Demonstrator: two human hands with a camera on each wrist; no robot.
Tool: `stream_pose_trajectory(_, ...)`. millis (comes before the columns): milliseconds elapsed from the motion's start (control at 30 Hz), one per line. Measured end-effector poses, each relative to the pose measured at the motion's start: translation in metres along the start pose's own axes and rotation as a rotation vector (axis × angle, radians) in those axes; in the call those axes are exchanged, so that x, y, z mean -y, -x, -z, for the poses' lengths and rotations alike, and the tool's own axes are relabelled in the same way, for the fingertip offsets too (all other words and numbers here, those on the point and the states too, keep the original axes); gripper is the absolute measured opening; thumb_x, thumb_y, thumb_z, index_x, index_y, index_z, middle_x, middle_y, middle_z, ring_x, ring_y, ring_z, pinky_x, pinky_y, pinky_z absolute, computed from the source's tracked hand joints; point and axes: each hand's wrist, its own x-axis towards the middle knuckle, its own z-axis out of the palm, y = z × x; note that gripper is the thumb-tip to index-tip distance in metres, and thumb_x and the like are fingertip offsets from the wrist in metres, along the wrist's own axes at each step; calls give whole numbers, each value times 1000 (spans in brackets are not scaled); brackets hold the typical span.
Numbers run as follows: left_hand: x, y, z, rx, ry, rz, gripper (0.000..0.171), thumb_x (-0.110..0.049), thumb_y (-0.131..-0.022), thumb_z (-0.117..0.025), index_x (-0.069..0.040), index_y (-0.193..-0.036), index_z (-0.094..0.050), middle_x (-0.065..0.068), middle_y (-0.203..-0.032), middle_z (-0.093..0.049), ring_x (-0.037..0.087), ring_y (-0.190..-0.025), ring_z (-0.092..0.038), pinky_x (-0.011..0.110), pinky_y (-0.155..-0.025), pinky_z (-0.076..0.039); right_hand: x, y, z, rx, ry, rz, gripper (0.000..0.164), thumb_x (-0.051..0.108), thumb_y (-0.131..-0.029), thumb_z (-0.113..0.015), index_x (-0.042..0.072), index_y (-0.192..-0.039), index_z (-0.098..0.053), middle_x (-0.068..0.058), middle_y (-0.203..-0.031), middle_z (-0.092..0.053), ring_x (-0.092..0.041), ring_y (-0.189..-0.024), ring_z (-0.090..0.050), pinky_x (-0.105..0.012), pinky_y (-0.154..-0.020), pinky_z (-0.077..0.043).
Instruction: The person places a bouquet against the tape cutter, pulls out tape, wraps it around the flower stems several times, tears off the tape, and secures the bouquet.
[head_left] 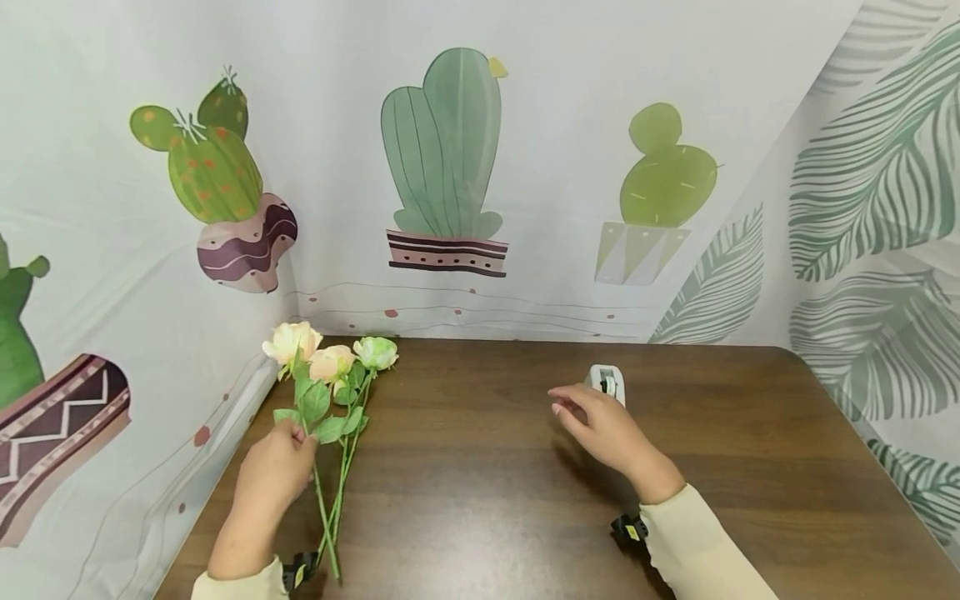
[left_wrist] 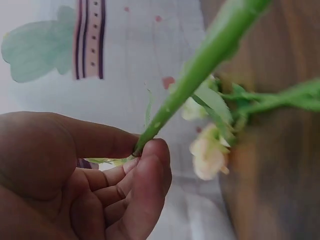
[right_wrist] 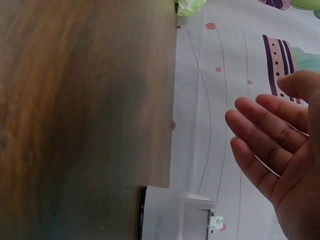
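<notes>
My left hand (head_left: 272,471) pinches the green stem (left_wrist: 175,97) of a cream rose (head_left: 291,342) between thumb and fingertips, just below its leaves. Right beside it lie a peach rose (head_left: 332,363) and a pale green rose (head_left: 377,352), their stems crossing toward the front of the table. My right hand (head_left: 609,432) holds nothing; its fingers are spread and relaxed. Close by that hand stands a white tape dispenser (head_left: 618,382), partly hidden behind it in the head view. In the right wrist view, a short tape end (right_wrist: 216,223) shows at the dispenser's toothed edge.
All this is on a brown wooden table (head_left: 480,467). A white cloth (head_left: 555,150) printed with cacti rises behind the table and along its left side. Leaf-patterned cloth (head_left: 870,208) hangs on the right. Dark straps (head_left: 628,528) sit at both wrists.
</notes>
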Motion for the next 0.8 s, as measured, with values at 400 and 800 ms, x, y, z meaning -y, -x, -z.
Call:
stream_pose_trajectory(400, -51, 6, 5, 21, 98, -81, 19, -21, -102, -52, -2, -103, -55, 5, -76, -64, 13, -58, -62, 31, -59, -47, 3, 0, -8, 2, -47, 31, 22, 23, -101, -63, 12, -118, -72, 4, -106, -72, -8, -95, -68, -32, -86, -57)
stream_pose_trajectory(800, -84, -1, -6, 41, 172, -145, 16, -19, -102, -55, -4, -104, -56, 5, -82, -64, 11, -57, -61, 29, -56, -49, 17, 0, -14, 58, -122, 31, 23, 21, -101, -62, 14, -121, -70, 3, -108, -71, -7, -97, -68, -31, -87, -58)
